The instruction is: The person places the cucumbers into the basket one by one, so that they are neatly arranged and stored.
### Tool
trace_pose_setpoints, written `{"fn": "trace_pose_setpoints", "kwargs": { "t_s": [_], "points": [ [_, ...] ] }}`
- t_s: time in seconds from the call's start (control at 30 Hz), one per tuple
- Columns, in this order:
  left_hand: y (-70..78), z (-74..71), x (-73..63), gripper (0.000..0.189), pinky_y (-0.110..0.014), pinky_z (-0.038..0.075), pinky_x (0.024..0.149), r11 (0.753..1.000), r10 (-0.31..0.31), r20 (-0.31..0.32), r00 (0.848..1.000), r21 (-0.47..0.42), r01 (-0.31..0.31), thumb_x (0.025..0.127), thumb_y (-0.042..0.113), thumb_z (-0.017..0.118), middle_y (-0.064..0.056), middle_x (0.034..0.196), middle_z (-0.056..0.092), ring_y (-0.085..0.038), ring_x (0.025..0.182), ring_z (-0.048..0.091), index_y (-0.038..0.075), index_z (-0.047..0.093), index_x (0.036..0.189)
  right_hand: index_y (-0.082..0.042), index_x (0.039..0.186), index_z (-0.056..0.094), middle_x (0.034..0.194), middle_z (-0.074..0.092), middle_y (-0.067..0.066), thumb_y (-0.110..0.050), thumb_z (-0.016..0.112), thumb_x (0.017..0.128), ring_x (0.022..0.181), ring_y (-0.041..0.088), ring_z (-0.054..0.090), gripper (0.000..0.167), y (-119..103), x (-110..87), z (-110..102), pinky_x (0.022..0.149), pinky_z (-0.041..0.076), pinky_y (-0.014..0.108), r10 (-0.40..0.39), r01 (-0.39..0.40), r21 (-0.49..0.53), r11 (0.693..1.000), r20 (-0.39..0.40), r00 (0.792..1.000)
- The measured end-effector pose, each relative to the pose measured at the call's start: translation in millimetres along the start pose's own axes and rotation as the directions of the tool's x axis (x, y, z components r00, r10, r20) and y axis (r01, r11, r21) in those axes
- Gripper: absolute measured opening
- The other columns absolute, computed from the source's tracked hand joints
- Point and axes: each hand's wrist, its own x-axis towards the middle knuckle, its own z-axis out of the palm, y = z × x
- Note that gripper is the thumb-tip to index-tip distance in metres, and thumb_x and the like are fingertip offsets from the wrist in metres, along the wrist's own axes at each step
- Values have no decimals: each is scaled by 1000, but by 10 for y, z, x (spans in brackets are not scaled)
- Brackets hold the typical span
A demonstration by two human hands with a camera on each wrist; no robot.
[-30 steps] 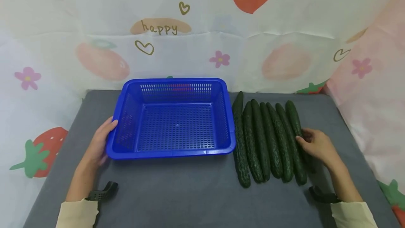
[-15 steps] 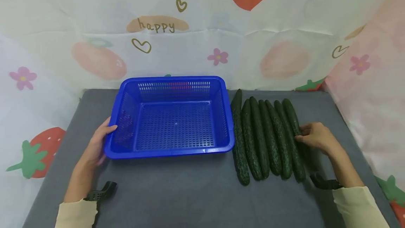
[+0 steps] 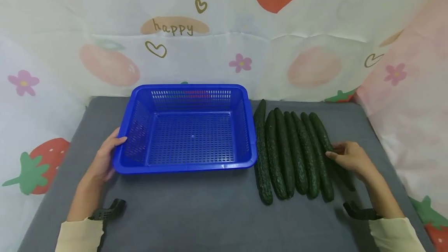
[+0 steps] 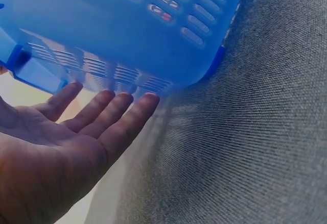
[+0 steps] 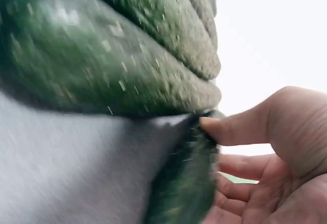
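My left hand [image 3: 105,154] holds the left side of a blue plastic basket [image 3: 189,167], its thumb over the rim. In the left wrist view the fingers [image 4: 130,122] lie along the basket's slotted outer wall. Nothing lies inside the basket. To its right, several dark green cucumbers [image 3: 293,151] lie side by side, roughly lengthwise. My right hand [image 3: 351,158] pinches the rightmost cucumber [image 3: 320,127] around its middle, thumb on top. That cucumber slants, its near end angled away from the row. The right wrist view shows the thumb on the held cucumber [image 5: 184,178], beside its neighbour [image 5: 97,55].
Grey cloth [image 3: 210,213] covers the table. A printed curtain [image 3: 217,57] hangs behind it, with more patterned fabric at both sides. A dark strap piece sits on each wrist, the left one [image 3: 112,210] and the right one [image 3: 358,211].
The held cucumber's near end has swung right, away from the row. My right hand dips slightly after rising a little. The left hand keeps its hold on the basket; the head view shifts slightly.
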Motion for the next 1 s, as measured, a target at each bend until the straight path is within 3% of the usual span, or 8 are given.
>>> {"fn": "trace_pose_setpoints", "kwargs": {
  "t_s": [0.17, 0.3, 0.5, 0.73, 0.83, 0.9, 0.97, 1.0],
  "points": [
    [13, -32, -23, 43, -32, 64, 84, 1000, -15, -6, 1000, -8, 15, 114, 11, 28, 1, 125, 74, -15, 106, 77, 22, 43, 152, 19, 155, 31, 154, 38, 47, -30, 49, 114, 138, 62, 45, 66, -30, -6, 114, 105, 49, 68, -39, 39, 96, 995, -2, 999],
    [10, -11, 2, 41, -31, 64, 83, 1000, -17, -26, 1000, 25, 18, 114, 14, 31, 1, 125, 73, -13, 105, 76, 19, 39, 154, 17, 157, 30, 154, 39, 46, -32, 49, 114, 139, 62, 44, 68, -77, -55, 76, 106, 47, 69, -75, 82, 131, 988, -61, 995],
    [-9, 25, 32, 37, -30, 64, 82, 998, -3, -53, 999, 60, 6, 115, 15, 33, 1, 123, 73, -13, 103, 76, 17, 40, 151, 6, 160, 33, 157, 43, 37, -38, 56, 110, 142, 55, 45, 71, -245, -145, 21, 103, 49, 62, -118, 144, 180, 973, -149, 982],
    [-30, 57, 1, 35, -30, 64, 79, 999, -4, -91, 996, 45, 8, 115, 15, 34, 1, 119, 75, -12, 100, 77, 18, 43, 149, -4, 166, 27, 168, 34, 28, -39, 59, 109, 153, 49, 37, 73, -553, -234, 35, 115, 41, 62, -170, 191, 309, 932, -94, 981],
    [-37, 69, -7, 35, -30, 64, 78, 999, -5, -106, 994, 31, 8, 115, 16, 34, 1, 118, 75, -12, 99, 77, 18, 43, 149, -7, 165, 32, 165, 42, 23, -37, 60, 109, 149, 42, 45, 69, -705, -258, 51, 109, 51, 39, -198, 227, 295, 928, -123, 972],
    [-38, 82, -2, 35, -30, 64, 78, 1000, -8, -115, 993, 27, 11, 115, 17, 34, 1, 118, 75, -12, 99, 77, 18, 43, 150, -9, 164, 36, 161, 47, 21, -36, 61, 109, 145, 39, 50, 66, -813, -264, 58, 98, 52, 22, -222, 257, 271, 928, -152, 963],
    [-38, 87, 3, 35, -30, 64, 79, 1000, -14, -124, 992, 23, 17, 115, 18, 34, 2, 118, 75, -12, 99, 77, 18, 43, 150, -10, 163, 39, 160, 50, 19, -35, 62, 108, 143, 38, 53, 64, -927, -268, 65, 93, 52, 17, -243, 282, 257, 924, -175, 954],
    [-36, 91, 3, 35, -30, 64, 79, 1000, -20, -128, 992, 10, 22, 115, 18, 35, 2, 118, 75, -12, 99, 77, 18, 44, 149, -10, 162, 40, 161, 50, 20, -34, 63, 108, 143, 40, 53, 63, -986, -272, 71, 96, 54, 21, -255, 297, 255, 920, -185, 949]
  ]
}}
